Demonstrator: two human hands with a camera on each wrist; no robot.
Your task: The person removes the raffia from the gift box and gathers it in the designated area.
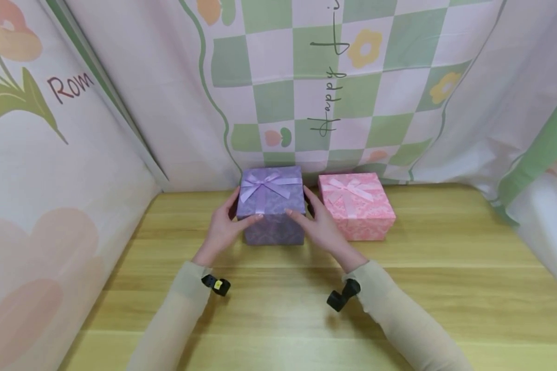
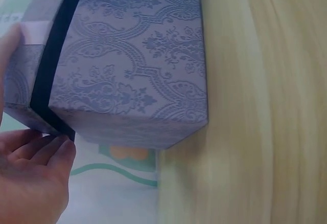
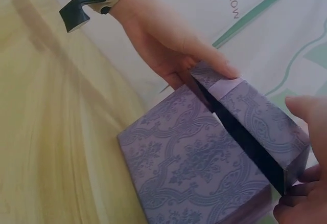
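A purple patterned gift box [image 1: 275, 230] stands on the table, its lid [image 1: 271, 190] topped with a lilac ribbon bow. My left hand [image 1: 225, 221] grips the lid's left side, thumb on the front face and fingers beneath the side edge. On the opposite side my right hand [image 1: 322, 221] holds the lid in the same way. Both wrist views show a dark gap between the lid [image 2: 23, 75] and the box body [image 2: 133, 55]; the lid [image 3: 268, 124] sits slightly raised and still overhangs the box. The inside of the box is hidden.
Right of the purple box is a closed pink gift box [image 1: 364, 229] with a pink bow, close to my right hand. Behind both boxes hangs a checkered curtain [image 1: 315, 93]. A floral cloth [image 1: 74, 180] borders the wooden table [image 1: 278, 309] on the left.
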